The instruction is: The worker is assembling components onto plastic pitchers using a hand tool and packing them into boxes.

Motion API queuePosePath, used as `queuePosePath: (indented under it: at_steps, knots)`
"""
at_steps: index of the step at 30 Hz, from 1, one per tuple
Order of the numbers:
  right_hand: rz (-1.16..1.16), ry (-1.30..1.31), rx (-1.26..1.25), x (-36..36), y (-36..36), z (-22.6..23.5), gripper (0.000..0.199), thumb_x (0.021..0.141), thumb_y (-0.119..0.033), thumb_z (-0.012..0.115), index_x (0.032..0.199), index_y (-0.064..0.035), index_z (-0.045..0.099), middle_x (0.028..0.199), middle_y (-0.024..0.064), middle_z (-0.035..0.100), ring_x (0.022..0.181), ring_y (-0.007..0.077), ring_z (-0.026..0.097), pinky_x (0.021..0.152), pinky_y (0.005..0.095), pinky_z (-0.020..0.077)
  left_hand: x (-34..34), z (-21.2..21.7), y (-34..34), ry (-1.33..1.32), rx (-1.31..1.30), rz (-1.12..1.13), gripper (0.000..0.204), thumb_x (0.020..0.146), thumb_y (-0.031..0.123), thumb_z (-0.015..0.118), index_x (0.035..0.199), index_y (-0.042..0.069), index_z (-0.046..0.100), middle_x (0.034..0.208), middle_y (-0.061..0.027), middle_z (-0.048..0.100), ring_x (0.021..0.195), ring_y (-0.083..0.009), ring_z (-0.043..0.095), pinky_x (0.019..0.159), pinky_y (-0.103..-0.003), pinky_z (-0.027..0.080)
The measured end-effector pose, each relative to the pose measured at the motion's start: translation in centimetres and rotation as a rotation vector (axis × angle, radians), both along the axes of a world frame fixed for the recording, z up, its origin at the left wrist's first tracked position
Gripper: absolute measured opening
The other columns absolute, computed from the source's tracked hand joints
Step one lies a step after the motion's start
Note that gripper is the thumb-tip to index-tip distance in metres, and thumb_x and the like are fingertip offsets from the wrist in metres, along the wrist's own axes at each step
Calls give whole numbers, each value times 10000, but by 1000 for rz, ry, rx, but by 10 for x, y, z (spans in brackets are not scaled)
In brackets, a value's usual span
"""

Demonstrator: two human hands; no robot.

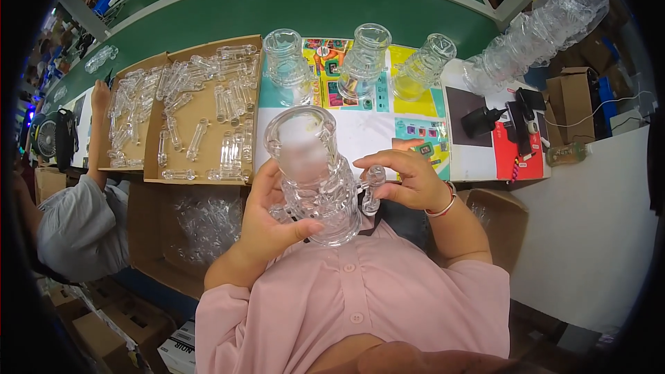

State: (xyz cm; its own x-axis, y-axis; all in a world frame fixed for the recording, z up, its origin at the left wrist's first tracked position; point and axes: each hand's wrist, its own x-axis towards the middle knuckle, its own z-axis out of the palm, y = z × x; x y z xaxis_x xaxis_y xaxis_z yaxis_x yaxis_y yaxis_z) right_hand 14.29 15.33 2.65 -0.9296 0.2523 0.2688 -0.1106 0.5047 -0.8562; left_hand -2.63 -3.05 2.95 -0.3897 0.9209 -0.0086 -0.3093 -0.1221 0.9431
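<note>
My left hand (267, 225) is closed around the lower side of a clear, wide-rimmed cup-shaped vessel (312, 187), which is tilted in front of my chest. Between the thumb and fingers of my right hand (412, 180) is a small clear handle piece (375, 190) with rounded ends. This piece sits at the vessel's right side; whether the two are touching or joined I cannot tell. Three similar clear vessels stand at the back of the table: one on the left (287, 73), one in the middle (364, 66) and one on the right (424, 69).
Cardboard trays (154, 140) with several clear handle pieces lie at left. A black bottle (480, 123) stands at right, near a plastic-wrapped stack of clear vessels (540, 31). Below the table edge is a cardboard box (156, 235). Another person's sleeve (80, 228) shows at far left.
</note>
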Motion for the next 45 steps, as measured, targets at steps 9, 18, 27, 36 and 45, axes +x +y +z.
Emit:
queuePosePath:
  at_steps: [9, 18, 27, 36, 45]
  knots:
    - [6, -14, -69, 7, -2, 1, 485, 774, -384, 648, 1089, -20, 590, 943, 91, 641, 814, 179, 624, 723, 269, 463, 4, 0, 1, -20, 6, -6, 958, 579, 184, 836, 1318, -7, 257, 1235, -157, 468, 1126, -238, 487, 928, -344, 405]
    - [26, 4, -26, 9, -6, -3, 430, 751, -269, 684, 1126, -84, 587, 905, 88, 630, 740, 189, 592, 660, 273, 464, 6, -4, 3, -60, 5, -30, 947, 576, 158, 830, 1319, 1, 265, 1230, -140, 478, 1118, -233, 494, 937, -348, 401]
    - [88, -67, 1, 14, -1, 10, 579, 742, -384, 668, 1196, -57, 518, 963, 96, 621, 841, 196, 600, 751, 281, 463, 5, -13, 7, -168, 17, -105, 939, 547, 194, 855, 1286, 9, 306, 1210, -126, 492, 1104, -232, 508, 936, -364, 406]
    - [217, 109, -223, 11, -37, 13, 722, 897, -557, 213, 1232, 55, 399, 1231, 233, 465, 1161, 322, 456, 1068, 448, 177, 19, -21, 6, 526, 611, -374, 634, 686, 179, 756, 1239, 59, 469, 1209, -195, 475, 1112, -337, 484, 913, -418, 394]
    - [487, 432, -30, 37, -68, 0, 496, 957, -305, 251, 1162, 83, 482, 1231, 256, 459, 1172, 359, 450, 928, 443, 404, 45, -18, -22, 838, 743, -493, 485, 783, 126, 597, 1256, 151, 490, 1197, -206, 444, 1028, -363, 481, 869, -399, 399]
